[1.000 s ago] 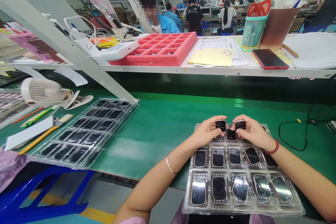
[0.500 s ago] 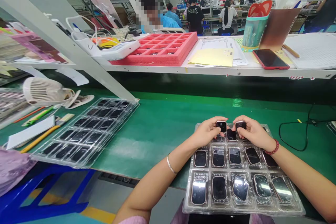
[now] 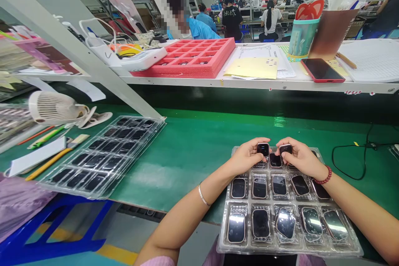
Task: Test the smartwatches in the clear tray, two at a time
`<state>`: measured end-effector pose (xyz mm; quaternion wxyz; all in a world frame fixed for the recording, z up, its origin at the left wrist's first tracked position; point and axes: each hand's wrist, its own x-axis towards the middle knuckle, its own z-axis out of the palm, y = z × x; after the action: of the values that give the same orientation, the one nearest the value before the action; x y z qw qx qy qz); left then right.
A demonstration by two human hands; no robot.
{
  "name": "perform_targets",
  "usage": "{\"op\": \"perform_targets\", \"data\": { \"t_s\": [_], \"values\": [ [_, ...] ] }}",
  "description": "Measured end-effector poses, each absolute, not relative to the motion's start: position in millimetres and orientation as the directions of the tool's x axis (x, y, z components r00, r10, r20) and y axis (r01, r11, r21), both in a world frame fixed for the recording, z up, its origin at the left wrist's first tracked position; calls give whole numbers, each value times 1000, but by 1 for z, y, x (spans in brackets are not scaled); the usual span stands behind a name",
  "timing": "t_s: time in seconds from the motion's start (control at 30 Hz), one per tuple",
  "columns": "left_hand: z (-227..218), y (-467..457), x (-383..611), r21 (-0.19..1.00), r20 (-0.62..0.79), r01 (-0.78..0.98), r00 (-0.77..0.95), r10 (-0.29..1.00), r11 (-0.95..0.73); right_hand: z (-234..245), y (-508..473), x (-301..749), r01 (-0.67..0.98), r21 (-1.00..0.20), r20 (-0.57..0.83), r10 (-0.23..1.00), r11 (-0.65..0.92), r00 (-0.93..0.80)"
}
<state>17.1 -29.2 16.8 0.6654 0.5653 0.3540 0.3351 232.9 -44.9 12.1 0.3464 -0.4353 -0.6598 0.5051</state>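
My left hand is closed around a smartwatch whose dark screen shows small light marks. Opposite it, my right hand grips a second smartwatch with a dark screen. Both watches are held just above the far row of a clear plastic tray, a short gap apart. Several square-faced watch bodies lie in the tray's compartments, among them one watch in the near row and a tilted one beside it. My hands partly hide the far row.
A second clear tray of dark watch faces lies at left, near a white fan and a yellow-handled brush. A black cable lies at right. The shelf bears a red foam tray and a phone.
The left watch's screen tilts slightly, and my left thumb has shifted a little lower off its face. My right hand stays in place. A person in blue behind the shelf has moved slightly.
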Motion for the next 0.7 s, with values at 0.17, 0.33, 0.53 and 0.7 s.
{"op": "perform_targets", "data": {
  "t_s": [0.17, 0.33, 0.53, 0.7],
  "values": [
    [18, -30, 17, 989, -94, -46, 516, 851, 138, 11, -45, 233, 211, -969, 31, 912, 128, -408],
    [20, -30, 17, 990, -102, -32, 509, 855, 138, 10, -44, 235, 204, -973, 11, 910, 105, -414],
    [19, -29, 16, 992, -114, 8, 501, 858, 127, 9, -44, 236, 195, -977, -1, 903, 91, -429],
    [19, -30, 17, 993, -97, -16, 502, 859, 121, 11, -45, 234, 200, -972, 24, 897, 124, -442]
  ]
}}
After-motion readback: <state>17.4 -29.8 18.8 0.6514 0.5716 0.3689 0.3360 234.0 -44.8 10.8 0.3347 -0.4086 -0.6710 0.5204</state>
